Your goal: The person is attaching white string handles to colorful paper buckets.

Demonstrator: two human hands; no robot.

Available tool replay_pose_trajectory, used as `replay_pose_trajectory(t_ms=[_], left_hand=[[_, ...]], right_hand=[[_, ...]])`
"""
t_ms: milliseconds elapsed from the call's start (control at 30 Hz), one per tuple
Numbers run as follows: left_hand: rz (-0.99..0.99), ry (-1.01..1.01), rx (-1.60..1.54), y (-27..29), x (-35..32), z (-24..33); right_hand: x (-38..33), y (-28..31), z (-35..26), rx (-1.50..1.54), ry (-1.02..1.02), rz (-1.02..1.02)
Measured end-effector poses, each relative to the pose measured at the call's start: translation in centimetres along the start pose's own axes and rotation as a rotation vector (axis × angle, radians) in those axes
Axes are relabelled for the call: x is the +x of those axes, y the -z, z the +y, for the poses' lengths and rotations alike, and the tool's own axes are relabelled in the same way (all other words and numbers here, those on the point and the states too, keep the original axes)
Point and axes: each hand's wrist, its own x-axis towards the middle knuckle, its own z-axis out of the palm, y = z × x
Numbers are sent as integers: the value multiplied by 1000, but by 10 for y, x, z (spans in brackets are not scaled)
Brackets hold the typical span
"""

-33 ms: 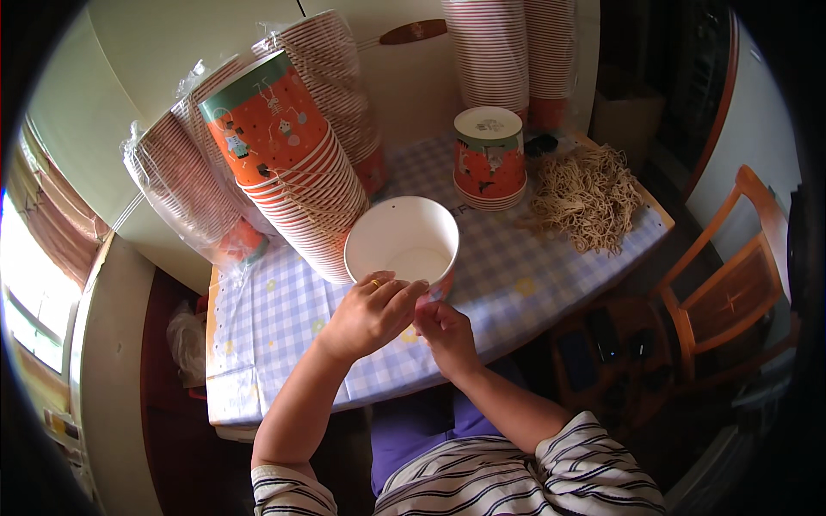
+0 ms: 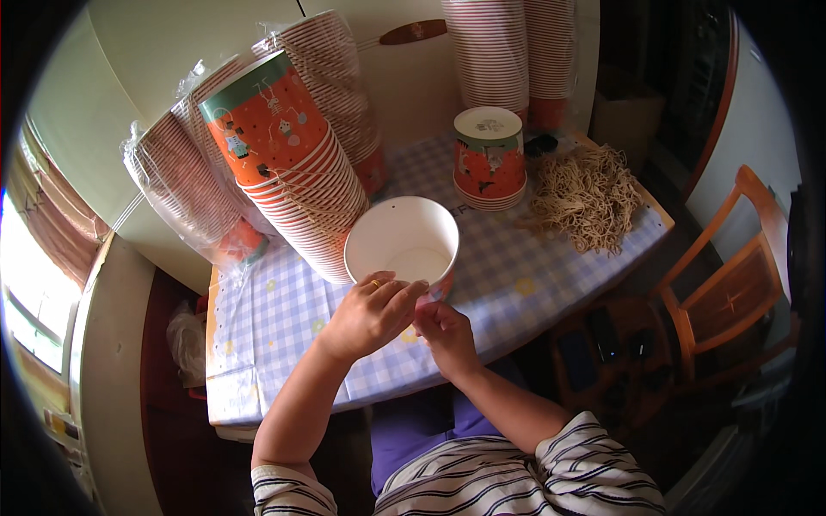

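Observation:
A paper bucket [image 2: 400, 228], white inside, stands open end up on the table in front of me, with a small dark hole below its far rim. My left hand [image 2: 376, 314], a ring on one finger, grips the bucket's near rim. Close beside it, my right hand [image 2: 445, 334] is closed in a pinch against the bucket's near right side. Whatever lies between those fingertips is hidden. To the left leans a tall stack of orange and green buckets [image 2: 267, 129], upside down and nested, with tan cords hanging across their rims.
A short upside-down bucket stack [image 2: 489, 163] stands at the back right, beside a heap of tan cords [image 2: 589, 199]. Plastic-wrapped bucket stacks [image 2: 486, 60] line the back. A checked cloth [image 2: 292, 344] covers the table. A wooden chair [image 2: 727, 284] stands to the right.

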Motion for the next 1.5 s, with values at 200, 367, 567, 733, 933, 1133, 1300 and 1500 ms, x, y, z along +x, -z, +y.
replay_pose_trajectory(t_ms=[200,367,567,733,933,1133,1300,1500], left_hand=[[22,74,-66,-1,0,1],[33,125,-91,-2,1,2],[54,124,-112,-3,3,2],[55,438,-278,-3,-3,10],[442,638,-183,-2,-32,38],[503,1104,-1315,-67,-80,97],[481,1042,-1709,-70,-76,116],[299,1125,-1583,-50,-93,123]], right_hand=[[1,1,5,-45,44,14],[4,1,8,0,72,8],[6,3,9,-50,88,30],[7,2,4,-2,53,4],[7,14,-12,128,-80,-97],[7,19,-24,186,-92,-303],[3,20,-39,83,-5,-238],[8,29,-44,216,-110,-205]])
